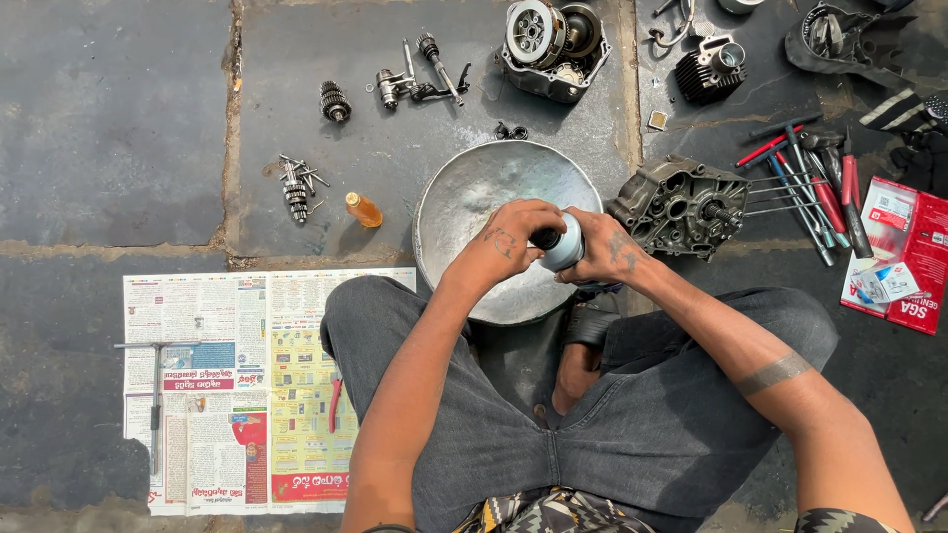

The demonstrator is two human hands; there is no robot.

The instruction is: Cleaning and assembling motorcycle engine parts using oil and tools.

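Over the near rim of a round metal basin (464,192) both my hands meet around a small pale-blue bottle (565,247). My right hand (609,249) grips the bottle's body. My left hand (509,240) closes on its dark cap end. I sit cross-legged on the stone floor in grey trousers, with the basin just past my knees. Whether the cap is on or off the bottle cannot be made out.
An engine crankcase half (679,205) lies right of the basin, with screwdrivers and wrenches (805,188), and a red packet (899,252) beyond. An engine block (551,44), gears (335,102), shafts and an amber bottle (362,209) lie farther off. A newspaper (237,390) with a T-wrench (155,395) is left.
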